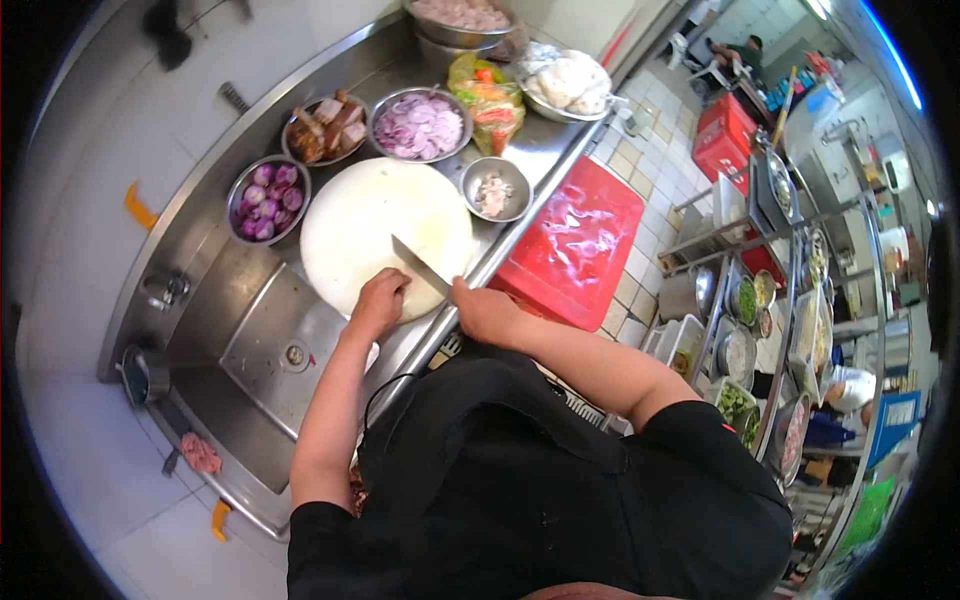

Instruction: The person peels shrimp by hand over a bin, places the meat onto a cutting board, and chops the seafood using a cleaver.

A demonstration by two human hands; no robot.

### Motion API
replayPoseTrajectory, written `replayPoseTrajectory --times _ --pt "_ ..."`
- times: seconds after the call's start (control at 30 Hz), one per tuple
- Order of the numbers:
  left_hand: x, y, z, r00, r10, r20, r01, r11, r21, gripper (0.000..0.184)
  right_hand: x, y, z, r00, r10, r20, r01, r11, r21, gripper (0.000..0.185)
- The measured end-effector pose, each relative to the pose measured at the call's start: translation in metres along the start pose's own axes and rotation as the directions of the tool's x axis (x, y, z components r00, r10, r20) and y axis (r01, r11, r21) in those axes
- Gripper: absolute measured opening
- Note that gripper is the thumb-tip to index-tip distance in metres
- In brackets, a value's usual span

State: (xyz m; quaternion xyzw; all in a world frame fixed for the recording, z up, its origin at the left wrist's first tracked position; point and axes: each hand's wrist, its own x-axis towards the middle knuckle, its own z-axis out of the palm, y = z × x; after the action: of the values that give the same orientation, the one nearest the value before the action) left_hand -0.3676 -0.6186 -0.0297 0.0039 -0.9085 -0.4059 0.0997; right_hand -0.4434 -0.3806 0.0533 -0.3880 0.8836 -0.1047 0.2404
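My right hand grips a kitchen knife at the near edge of a round white cutting board, its blade lying over the board and pointing away from me. Just left of the blade, my left hand rests on the board with its fingers curled in; what they hold, if anything, is too small to make out. Beyond the board stand a bowl of sliced purple onions, a bowl of whole peeled purple onions, a bowl of browned meat chunks and a small bowl of pale pieces.
A steel sink with a tap is at the left. Bagged vegetables and a bowl of white food stand at the back. To the right are a red bin, a shelf rack with food containers, and a distant person.
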Motion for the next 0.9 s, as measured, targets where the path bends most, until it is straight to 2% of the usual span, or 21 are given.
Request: replayPoseTrajectory --times 0.07,0.1,0.2,0.3,0.4,0.47,0.53,0.57,0.6,0.67,0.8,0.87,0.9 --pt "0.004 0.002 0.0 1.0 -0.013 0.022 0.013 1.0 -0.001 0.02 0.029 -0.013 -0.023 1.0 0.014 0.016 -0.014 0.999 0.028 0.034" --pt "0.004 0.002 0.001 1.0 -0.017 0.019 0.017 1.0 0.002 0.02 0.046 -0.013 -0.025 0.998 -0.039 0.042 0.04 0.999 -0.031 0.033" --pt "0.008 0.002 0.001 0.999 -0.009 0.031 0.008 1.0 0.029 0.02 0.012 -0.039 -0.055 0.985 0.047 0.165 -0.052 0.998 0.024 0.03" --pt "0.011 0.003 0.001 0.999 -0.022 0.037 0.02 0.999 0.049 0.019 -0.012 -0.012 -0.007 0.997 0.04 0.059 -0.045 0.996 0.078 0.03" --pt "0.007 0.003 0.005 0.998 -0.007 0.057 0.005 0.999 0.049 0.017 0.017 -0.011 -0.008 0.999 0.017 -0.029 -0.014 0.997 0.079 0.027" --pt "0.009 0.006 0.002 1.0 0.009 0.013 -0.01 0.998 0.057 0.016 0.031 -0.018 -0.02 1.0 -0.026 -0.016 0.027 0.998 0.065 0.028" --pt "0.009 0.006 0.003 1.0 0.004 0.0 -0.004 0.996 0.084 0.017 0.017 -0.035 -0.038 0.994 0.019 0.111 -0.022 0.999 0.026 0.03" --pt "0.008 0.009 0.004 1.0 -0.012 -0.009 0.013 0.997 0.081 0.017 0.001 -0.031 -0.027 0.997 0.042 0.068 -0.044 0.998 0.038 0.031" --pt "0.009 0.01 0.004 0.999 -0.029 -0.02 0.03 0.997 0.078 0.016 -0.014 -0.022 -0.013 1.0 -0.011 0.01 0.01 0.996 0.088 0.031" --pt "0.012 0.006 0.004 1.0 -0.014 -0.017 0.016 0.996 0.093 0.016 -0.007 -0.003 0.016 1.0 0.011 -0.01 -0.01 0.999 0.049 0.031" --pt "0.012 0.002 0.007 0.999 -0.037 0.021 0.035 0.996 0.078 0.017 0.026 -0.021 -0.02 0.998 -0.031 -0.048 0.035 0.996 0.082 0.031" --pt "0.014 0.003 0.004 0.998 -0.061 0.025 0.059 0.995 0.081 0.017 0.017 -0.032 -0.038 0.995 -0.034 0.095 0.032 0.999 0.022 0.03" --pt "0.013 0.006 0.004 0.998 -0.065 0.014 0.064 0.996 0.066 0.016 0.005 -0.028 -0.027 0.998 -0.004 0.056 0.001 0.999 0.053 0.031"
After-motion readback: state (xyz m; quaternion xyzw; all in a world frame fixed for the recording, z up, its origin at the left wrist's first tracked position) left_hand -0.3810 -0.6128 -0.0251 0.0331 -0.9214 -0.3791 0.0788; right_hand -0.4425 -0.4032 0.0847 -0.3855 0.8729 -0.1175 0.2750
